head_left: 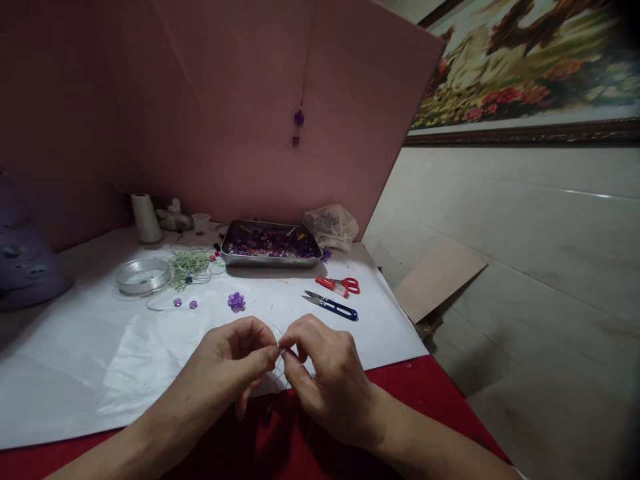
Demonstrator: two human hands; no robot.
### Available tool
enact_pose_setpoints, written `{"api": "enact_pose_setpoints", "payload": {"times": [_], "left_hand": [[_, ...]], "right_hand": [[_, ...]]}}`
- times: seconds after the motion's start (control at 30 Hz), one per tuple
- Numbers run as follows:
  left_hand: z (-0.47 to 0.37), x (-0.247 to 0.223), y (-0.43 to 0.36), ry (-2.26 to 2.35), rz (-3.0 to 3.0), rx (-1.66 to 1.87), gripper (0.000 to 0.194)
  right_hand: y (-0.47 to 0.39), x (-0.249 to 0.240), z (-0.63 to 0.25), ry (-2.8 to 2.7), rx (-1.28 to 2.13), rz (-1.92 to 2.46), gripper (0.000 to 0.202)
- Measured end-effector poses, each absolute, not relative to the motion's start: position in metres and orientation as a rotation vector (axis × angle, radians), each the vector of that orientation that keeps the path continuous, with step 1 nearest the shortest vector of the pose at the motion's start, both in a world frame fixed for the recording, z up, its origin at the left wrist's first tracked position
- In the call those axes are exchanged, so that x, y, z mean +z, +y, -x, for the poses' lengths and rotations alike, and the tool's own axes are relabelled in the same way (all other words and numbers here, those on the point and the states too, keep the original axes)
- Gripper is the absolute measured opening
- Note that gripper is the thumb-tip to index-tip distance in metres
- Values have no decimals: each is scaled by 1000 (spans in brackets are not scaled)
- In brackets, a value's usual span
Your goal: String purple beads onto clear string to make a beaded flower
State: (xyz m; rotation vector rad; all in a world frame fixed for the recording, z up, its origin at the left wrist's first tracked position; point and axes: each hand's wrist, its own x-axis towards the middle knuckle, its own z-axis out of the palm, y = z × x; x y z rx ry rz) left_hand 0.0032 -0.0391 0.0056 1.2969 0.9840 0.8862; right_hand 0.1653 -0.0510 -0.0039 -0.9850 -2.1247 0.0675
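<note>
Left hand [234, 355]: thumb and fingertips pinched together on a fine thread [277, 331].
Right hand [329, 367]: fingertips pinched on it too, just beside the left's.
Thread position: between both hands, over the front edge of the white-covered worktop [70, 387].
Purple bead cluster [237, 302]: lying beyond the left hand.
Blue snips [340, 309]: near red scissors [353, 285].
Metal tray [273, 262]: farther back, holding beads [270, 243].

No legible txt or nos
</note>
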Motion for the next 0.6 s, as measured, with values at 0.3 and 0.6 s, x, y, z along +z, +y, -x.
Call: {"api": "enact_pose_setpoints", "payload": {"times": [0.3,0.6], "left_hand": [[-2,5,-37,993,-1258,862,12],[-4,11,-40,942,-1182,846,11]], "right_hand": [[-52,-3,-166,-2129,76,985,8],[-50,-3,-166,-2124,85,975,7]]}}
